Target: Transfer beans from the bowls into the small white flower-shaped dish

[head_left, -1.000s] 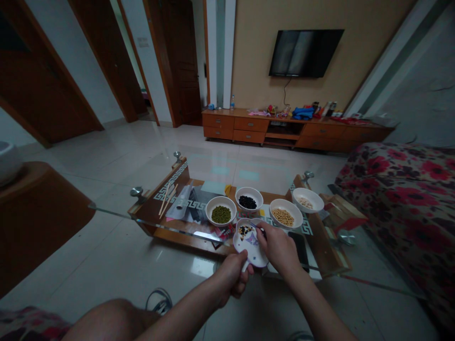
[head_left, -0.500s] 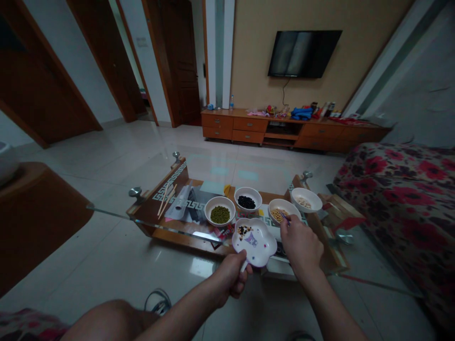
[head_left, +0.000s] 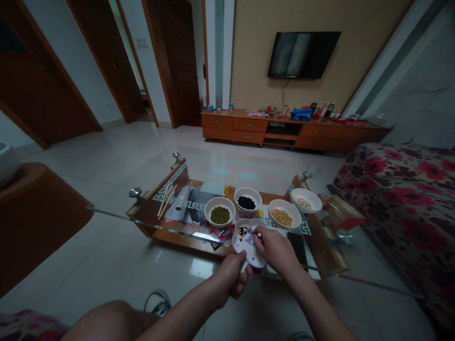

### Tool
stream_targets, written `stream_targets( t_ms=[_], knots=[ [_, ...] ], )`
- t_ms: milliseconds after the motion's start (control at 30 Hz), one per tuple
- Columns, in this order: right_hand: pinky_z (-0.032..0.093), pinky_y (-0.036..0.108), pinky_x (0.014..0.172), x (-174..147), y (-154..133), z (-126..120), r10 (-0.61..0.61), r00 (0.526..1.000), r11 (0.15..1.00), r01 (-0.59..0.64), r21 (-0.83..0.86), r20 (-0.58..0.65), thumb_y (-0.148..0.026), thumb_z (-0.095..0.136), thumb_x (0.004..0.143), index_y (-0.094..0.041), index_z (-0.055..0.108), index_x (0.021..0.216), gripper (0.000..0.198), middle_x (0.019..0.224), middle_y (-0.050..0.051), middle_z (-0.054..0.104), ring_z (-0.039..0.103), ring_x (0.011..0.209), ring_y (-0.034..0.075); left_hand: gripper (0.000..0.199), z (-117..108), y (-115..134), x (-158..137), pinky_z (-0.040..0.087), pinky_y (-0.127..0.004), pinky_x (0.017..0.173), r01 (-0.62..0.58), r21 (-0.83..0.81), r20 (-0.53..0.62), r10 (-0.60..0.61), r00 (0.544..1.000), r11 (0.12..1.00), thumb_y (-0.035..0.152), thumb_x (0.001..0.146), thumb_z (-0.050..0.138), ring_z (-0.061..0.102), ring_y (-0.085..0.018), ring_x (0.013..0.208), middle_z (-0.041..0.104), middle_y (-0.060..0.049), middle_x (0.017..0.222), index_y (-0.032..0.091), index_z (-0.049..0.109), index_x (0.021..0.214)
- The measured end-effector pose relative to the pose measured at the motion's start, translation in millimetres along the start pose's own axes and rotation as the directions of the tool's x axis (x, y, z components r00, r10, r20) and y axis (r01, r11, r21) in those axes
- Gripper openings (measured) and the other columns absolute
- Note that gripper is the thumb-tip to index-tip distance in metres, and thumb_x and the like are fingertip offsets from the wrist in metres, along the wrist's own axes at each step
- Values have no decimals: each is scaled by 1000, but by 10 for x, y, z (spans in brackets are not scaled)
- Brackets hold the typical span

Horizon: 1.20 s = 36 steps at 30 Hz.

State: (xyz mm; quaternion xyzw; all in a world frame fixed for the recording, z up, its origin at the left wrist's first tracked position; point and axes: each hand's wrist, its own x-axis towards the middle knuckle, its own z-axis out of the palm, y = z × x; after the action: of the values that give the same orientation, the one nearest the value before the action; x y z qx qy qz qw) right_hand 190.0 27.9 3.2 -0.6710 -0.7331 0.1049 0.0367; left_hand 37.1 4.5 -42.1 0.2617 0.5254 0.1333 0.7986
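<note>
My left hand point(head_left: 236, 274) is closed round the short handle of a white flower-shaped plate point(head_left: 252, 258) with a purple rim and a cartoon print. Black and tan beans point(head_left: 243, 232) lie at the plate's far left. Over the plate, my right hand point(head_left: 275, 248) pinches thin purple tweezers point(head_left: 253, 233), their tips at the beans; fingers hide part of them. Beyond the plate stand white bowls: one of green beans point(head_left: 220, 215), one of black beans point(head_left: 246, 202), one of tan soybeans point(head_left: 282, 218) and one of pale pieces point(head_left: 304, 203).
The bowls stand on a glass-topped table point(head_left: 121, 214) with metal knobs. Wooden chopsticks point(head_left: 166, 203) and a clear plastic roll point(head_left: 182, 199) lie at its left. A flowered sofa point(head_left: 398, 189) is on the right, a low cabinet point(head_left: 249, 125) at the far wall.
My right hand has moved left with the tweezers, from the soybean bowl to above the plate. The left hand and plate have stayed in place.
</note>
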Motion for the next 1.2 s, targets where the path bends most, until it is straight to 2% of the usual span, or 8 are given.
stream_targets(
  t_ms=[167,433,833,1200],
  knots=[
    [37,26,67,15,-22,16,0,999,1000,0,-10,38,-34,39,92,-24,60,101,25,96,5,70,65,89,20,49,-7,-20,29,8,-22,41,-5,2,-1,5,1000,1000,53,93,21,15,-6,29,30,9,43,20,47,69],
    [38,27,68,34,-1,72,11,999,1000,-10,-25,31,-35,39,92,-25,60,100,24,96,5,70,65,89,21,49,-24,-41,60,10,-21,40,-14,15,7,14,1000,1000,54,94,20,16,-5,29,30,9,44,20,47,69],
    [37,28,66,49,-6,81,-1,999,1000,2,-30,33,-34,39,92,-25,60,99,24,95,5,70,66,88,22,49,-16,-16,27,5,-22,41,-6,-11,15,6,1000,1000,53,94,21,14,-6,30,25,9,42,20,47,68],
    [37,26,63,37,13,100,-43,998,999,43,-2,-43,-34,41,92,-26,61,97,22,94,3,71,67,86,20,49,3,11,-5,5,-23,40,5,-2,7,-5,1000,1000,52,94,20,15,-6,29,26,9,41,20,46,67]
  ],
)
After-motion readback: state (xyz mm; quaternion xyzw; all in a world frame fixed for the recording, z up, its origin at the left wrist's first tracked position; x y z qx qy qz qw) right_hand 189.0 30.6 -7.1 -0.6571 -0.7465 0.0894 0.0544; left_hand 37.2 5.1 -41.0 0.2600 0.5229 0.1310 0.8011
